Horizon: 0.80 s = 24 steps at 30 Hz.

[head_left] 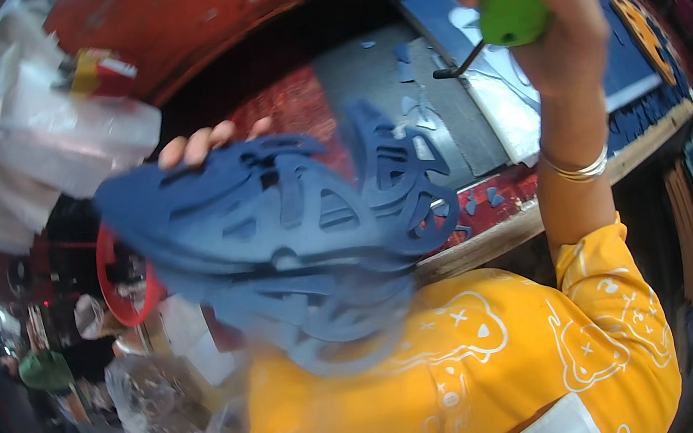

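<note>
Dark blue cut-out panels (275, 218), curved and full of openings like shoe-upper pieces, hang in front of my chest in a loose, blurred bunch. My left hand (201, 142) grips their upper left edge. Only its fingers show; the palm and forearm are hidden behind the panels. Raised at the upper right, my right hand (554, 15) has its fingers wrapped around a bright green handle-like part (512, 3), cut off by the frame's top. A dark crank-like rod (460, 65) shows just below that part; whether they join, I cannot tell.
Beyond my hands is a worktable with a wooden front edge (494, 241), a grey board (450, 129) with blue scraps, a blue sheet (627, 58) and an orange cut-out frame (642, 38). At left are clear plastic bags (74, 132) and a red ring-shaped rim (109, 279).
</note>
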Available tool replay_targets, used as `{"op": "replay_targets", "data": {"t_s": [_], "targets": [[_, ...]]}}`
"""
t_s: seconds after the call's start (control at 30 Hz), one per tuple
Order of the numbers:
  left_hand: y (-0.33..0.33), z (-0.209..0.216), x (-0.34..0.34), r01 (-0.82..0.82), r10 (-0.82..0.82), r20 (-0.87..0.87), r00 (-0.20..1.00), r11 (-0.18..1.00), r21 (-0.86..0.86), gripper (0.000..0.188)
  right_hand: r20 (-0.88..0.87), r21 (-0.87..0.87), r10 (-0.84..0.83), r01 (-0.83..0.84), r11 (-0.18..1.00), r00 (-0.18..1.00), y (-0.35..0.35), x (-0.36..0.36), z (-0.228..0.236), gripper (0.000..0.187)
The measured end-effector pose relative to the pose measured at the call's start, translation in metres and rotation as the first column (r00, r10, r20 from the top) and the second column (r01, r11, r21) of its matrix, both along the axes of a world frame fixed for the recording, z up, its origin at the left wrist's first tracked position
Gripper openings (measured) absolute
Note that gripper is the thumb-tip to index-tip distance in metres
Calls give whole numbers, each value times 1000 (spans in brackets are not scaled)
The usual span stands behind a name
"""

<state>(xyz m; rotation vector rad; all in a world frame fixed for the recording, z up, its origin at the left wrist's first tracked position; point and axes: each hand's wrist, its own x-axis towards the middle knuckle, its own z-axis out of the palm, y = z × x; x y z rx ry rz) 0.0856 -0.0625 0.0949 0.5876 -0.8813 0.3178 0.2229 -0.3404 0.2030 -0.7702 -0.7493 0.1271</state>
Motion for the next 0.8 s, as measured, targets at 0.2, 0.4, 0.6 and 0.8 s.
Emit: {"op": "replay_targets", "data": {"t_s": [0.2,0.4,0.6,0.8], "targets": [[-30,-53,-11,-311,130,-424,896,866,-392,34,28,103,613,-612,784,790,49,-54,-6,42],[1,-103,3,-285,86,-305,948,654,-701,43,-66,-150,350,-356,922,934,113,-84,-40,26],[29,-142,0,-409,223,-409,885,791,-454,42,-29,-300,562,-543,784,827,100,-89,-45,20],[34,-142,-7,-430,244,-436,866,808,-403,42,-107,-505,469,-454,734,877,104,-92,-34,23]]}}
